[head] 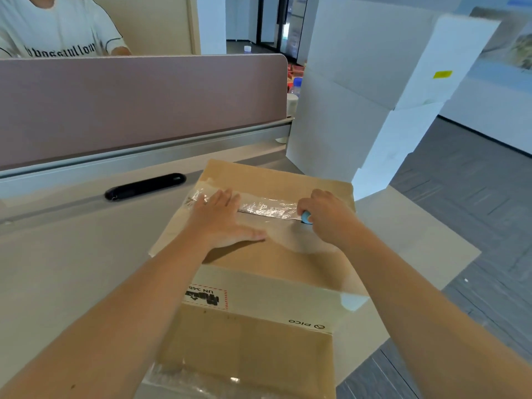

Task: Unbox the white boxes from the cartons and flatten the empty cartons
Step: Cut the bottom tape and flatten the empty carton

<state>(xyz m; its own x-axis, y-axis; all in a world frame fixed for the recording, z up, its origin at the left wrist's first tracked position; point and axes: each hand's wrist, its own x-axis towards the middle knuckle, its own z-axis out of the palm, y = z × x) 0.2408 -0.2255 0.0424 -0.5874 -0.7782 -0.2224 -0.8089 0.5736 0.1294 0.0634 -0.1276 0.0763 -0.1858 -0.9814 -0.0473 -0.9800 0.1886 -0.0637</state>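
A brown carton (276, 254) stands on the desk in front of me, its top seam sealed with clear tape (267, 209). My left hand (221, 220) lies flat on the top flap, fingers straight, pressing it down left of the seam's middle. My right hand (325, 214) grips a small blue cutter (305, 218) whose tip sits on the tape at the seam's right end. A printed label and a logo strip show on the carton's near side. A stack of white boxes (359, 96) stands at the right.
A mauve desk divider (138, 105) runs across the back, with a black cable slot (145, 186) in the beige desk (72, 269) before it. A person in a white shirt (57, 27) sits behind the divider. Grey carpet (475, 197) lies to the right.
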